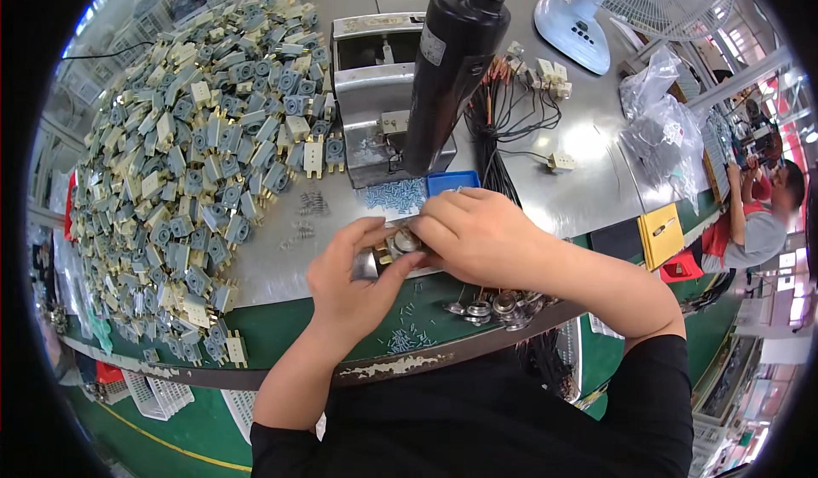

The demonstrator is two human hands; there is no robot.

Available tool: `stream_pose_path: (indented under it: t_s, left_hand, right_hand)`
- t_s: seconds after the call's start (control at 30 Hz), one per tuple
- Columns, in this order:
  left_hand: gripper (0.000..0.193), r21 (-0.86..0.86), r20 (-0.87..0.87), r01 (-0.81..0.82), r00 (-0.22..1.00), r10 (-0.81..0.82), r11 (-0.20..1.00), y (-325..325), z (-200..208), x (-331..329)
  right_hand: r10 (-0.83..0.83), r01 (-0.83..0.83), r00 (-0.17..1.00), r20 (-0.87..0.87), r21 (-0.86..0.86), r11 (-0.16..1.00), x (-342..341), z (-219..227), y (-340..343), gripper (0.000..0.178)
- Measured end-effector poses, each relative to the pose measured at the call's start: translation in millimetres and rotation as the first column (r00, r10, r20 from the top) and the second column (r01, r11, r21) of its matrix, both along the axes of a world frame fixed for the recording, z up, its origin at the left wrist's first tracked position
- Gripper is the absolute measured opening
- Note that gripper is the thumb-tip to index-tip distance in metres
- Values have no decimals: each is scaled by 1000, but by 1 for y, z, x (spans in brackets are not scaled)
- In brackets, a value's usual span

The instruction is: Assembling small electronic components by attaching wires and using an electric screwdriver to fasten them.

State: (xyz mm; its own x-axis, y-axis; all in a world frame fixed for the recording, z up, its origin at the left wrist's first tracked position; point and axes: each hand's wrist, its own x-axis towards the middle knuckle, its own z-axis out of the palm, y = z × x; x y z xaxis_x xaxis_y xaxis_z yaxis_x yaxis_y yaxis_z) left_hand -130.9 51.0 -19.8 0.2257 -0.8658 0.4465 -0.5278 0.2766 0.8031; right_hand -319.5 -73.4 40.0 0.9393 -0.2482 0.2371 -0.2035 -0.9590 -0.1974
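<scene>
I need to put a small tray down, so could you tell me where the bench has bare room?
Bare metal lies between the wire bundle, the fan base and the plastic bags. The heap of grey parts crowds the left; screws litter the green edge.

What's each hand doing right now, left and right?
Left hand: closed on a small metal part, gripping from below.
Right hand: fingers pinching the same part from above.

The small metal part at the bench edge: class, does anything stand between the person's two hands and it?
Nothing visible does. The left hand and right hand both already touch the small metal part, pinching it from either side.
</scene>
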Motion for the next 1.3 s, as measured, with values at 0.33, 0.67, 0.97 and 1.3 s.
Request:
stream_pose_path:
  t_s: [0.33, 0.67, 0.97, 1.3]
  left_hand:
    - [47, -217, 214, 244, 957, -198, 945, -9, -1, 16]
    - [26, -98, 15, 315, 949, -315, 944, -4, -6, 6]
    - [35, -32, -4, 465, 885, -465, 885, -5, -9, -4]
    - [55, 160, -286, 560, 814, -505, 813, 2, -1, -16]
  right_hand:
    - [-667, 543, 321, 673, 446, 712, -66, 1, -194, 49]
    - [-576, 460, 793, 200, 424, 780, -70, -3, -143, 26]
    - [-104, 176, 958, -267, 261, 949, -54, 5, -52, 21]
    - [-80, 82, 997, -16, 275, 958, -49, 3, -56, 25]
